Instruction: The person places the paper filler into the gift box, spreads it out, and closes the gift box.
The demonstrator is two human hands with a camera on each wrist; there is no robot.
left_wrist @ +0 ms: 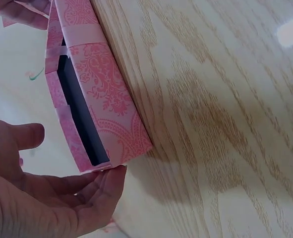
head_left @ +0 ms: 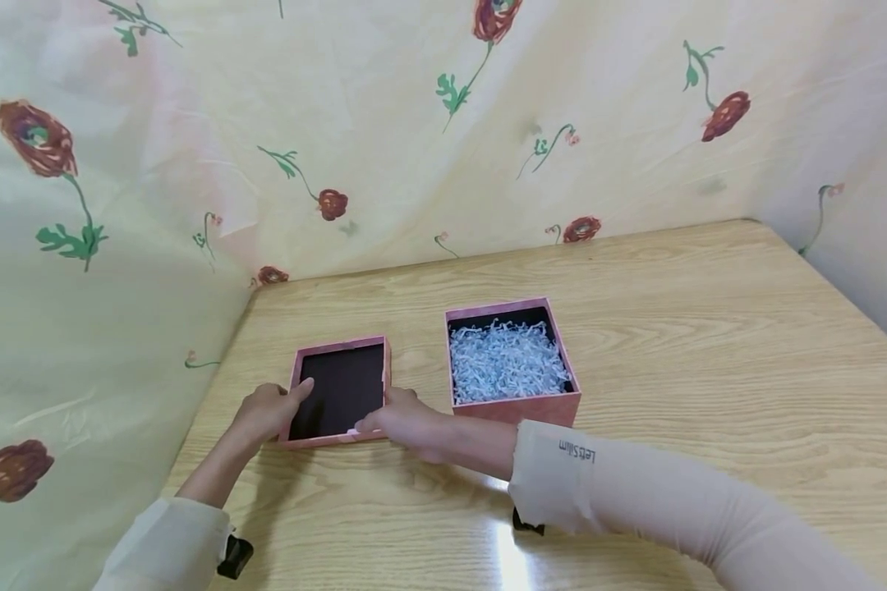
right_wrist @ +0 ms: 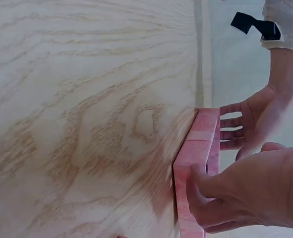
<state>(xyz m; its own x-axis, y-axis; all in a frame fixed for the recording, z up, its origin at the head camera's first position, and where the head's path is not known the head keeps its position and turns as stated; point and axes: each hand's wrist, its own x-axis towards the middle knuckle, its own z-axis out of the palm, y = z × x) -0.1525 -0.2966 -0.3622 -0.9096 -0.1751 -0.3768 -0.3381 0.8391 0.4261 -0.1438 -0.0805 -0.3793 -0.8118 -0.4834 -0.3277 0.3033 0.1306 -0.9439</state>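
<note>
A shallow pink box lid (head_left: 340,390) with a black inside lies open side up at the table's left; its outer wall (left_wrist: 104,82) shows a paisley pattern and a pale ribbon band. My left hand (head_left: 266,410) touches its left wall with the fingers, the thumb raised apart from the wall in the left wrist view. At the near right corner, my right hand (head_left: 406,419) grips the lid, thumb over the near rim and fingers along the outer side. To the right stands a deeper pink box (head_left: 517,410) filled with pale blue shredded paper (head_left: 506,361).
The wooden table (head_left: 680,345) reaches far to the right. A floral-patterned curtain (head_left: 384,148) hangs along its back and left edges. Black wrist straps (head_left: 235,558) show at the sleeves.
</note>
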